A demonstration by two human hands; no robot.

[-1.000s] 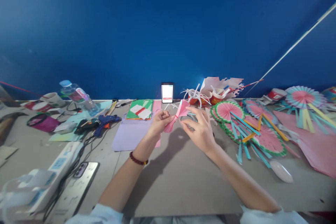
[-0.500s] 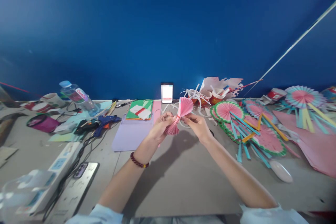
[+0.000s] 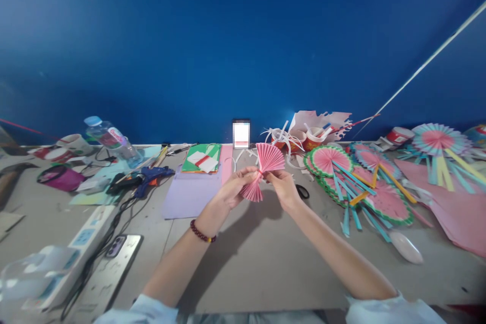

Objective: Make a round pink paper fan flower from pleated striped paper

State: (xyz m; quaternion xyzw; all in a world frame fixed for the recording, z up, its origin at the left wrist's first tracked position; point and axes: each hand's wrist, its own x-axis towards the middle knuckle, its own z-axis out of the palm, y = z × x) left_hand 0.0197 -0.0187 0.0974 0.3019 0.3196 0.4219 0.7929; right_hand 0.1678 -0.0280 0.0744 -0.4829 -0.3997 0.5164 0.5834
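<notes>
A pink pleated paper fan (image 3: 270, 157), pinched in at its middle, is held up above the table in front of me. Its two ends spread apart, one up and one down. My left hand (image 3: 238, 186) grips it from the left near the narrow middle. From the other side, the fingers of my right hand (image 3: 283, 186) pinch the fan close to that same middle. Partly hidden behind my right hand, a black scissor handle (image 3: 302, 192) lies on the table.
Finished paper fans (image 3: 360, 177) with streamers lie at right, beside a white computer mouse-like object (image 3: 406, 247). On the left are a blue glue gun (image 3: 152, 179), a power strip (image 3: 81, 248), a phone (image 3: 117, 268) and a bottle (image 3: 114, 139). Purple paper (image 3: 190, 197) lies left of centre.
The pink fan has turned to face me more, and both its ends are spread wider. My right hand has moved slightly left and down, closer to the fan's middle.
</notes>
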